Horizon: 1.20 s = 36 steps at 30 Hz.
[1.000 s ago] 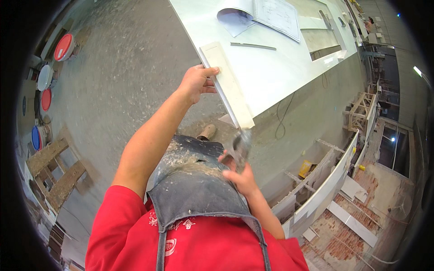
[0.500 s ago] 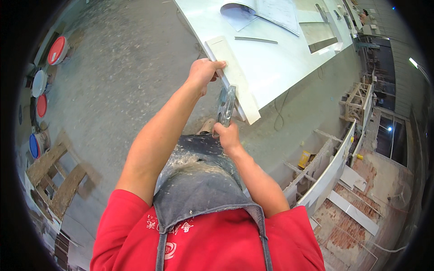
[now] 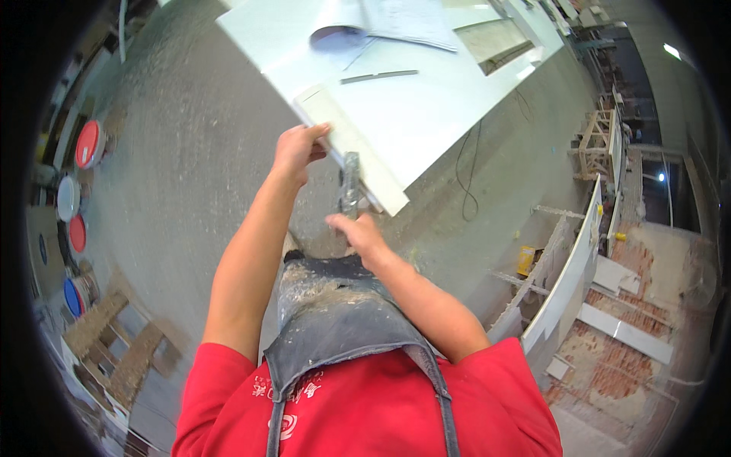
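Observation:
A long, narrow cream-white strip (image 3: pixel 358 148) lies along the near left edge of a white slab-topped table (image 3: pixel 396 114), its lower end jutting past the corner. My left hand (image 3: pixel 297 154) is closed on the strip's outer edge, thumb on top and fingers beneath. A worn grey metal clamp (image 3: pixel 350 179) stands at the strip's edge, nearer its lower end. My right hand (image 3: pixel 362 234) is closed around the clamp's lower end, with the thumb pointing left. The right fingers are partly hidden, and blur softens the clamp's jaws.
Papers (image 3: pixel 403 27) and a thin grey bar (image 3: pixel 379 77) lie on the table, near a rectangular cutout (image 3: pixel 495 46). Lidded buckets (image 3: pixel 89 145) and a rough wooden frame (image 3: pixel 126 354) stand left. A cable (image 3: pixel 466 179) trails on the floor. Panels on a rack (image 3: pixel 567 274) stand right.
The view has shifted, so the table, strip, clamp and both hands appear farther left. My hands stay at the same strip and clamp; the right thumb now points farther left.

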Available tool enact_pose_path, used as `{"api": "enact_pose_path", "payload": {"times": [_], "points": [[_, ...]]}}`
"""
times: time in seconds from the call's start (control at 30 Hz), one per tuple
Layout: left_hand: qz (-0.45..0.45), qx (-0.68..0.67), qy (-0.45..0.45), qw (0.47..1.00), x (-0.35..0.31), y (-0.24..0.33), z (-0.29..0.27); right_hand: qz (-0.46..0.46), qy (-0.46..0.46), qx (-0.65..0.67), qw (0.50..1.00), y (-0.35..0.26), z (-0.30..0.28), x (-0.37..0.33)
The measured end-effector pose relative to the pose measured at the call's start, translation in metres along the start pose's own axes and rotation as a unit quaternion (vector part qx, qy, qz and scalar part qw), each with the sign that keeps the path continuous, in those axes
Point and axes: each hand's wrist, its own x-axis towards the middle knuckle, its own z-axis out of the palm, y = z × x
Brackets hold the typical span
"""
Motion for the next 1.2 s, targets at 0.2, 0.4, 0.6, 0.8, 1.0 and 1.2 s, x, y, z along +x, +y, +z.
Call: {"api": "enact_pose_path", "payload": {"times": [0.2, 0.4, 0.6, 0.8, 1.0, 1.2], "points": [[0.016, -0.009, -0.012, 1.0, -0.001, -0.003, -0.01, -0.046, -0.093, 0.027, 0.994, 0.022, -0.05, -0.039], [-0.007, 0.063, 0.045, 0.997, -0.008, 0.011, -0.037, -0.027, -0.115, 0.191, 0.974, 0.094, -0.196, -0.052], [0.158, 0.38, 0.286, 0.866, -0.041, 0.018, 0.036, -0.011, -0.003, 0.31, 0.951, 0.165, -0.339, -0.034], [0.335, 0.546, 0.361, 0.678, -0.056, -0.029, 0.133, -0.055, 0.032, 0.383, 0.922, 0.15, -0.448, -0.019], [0.375, 0.575, 0.305, 0.66, -0.029, -0.058, 0.28, -0.086, 0.025, 0.421, 0.903, 0.087, -0.537, 0.028], [0.37, 0.54, 0.289, 0.698, 0.075, -0.05, 0.371, -0.117, 0.049, 0.391, 0.912, 0.008, -0.655, 0.107]]}}
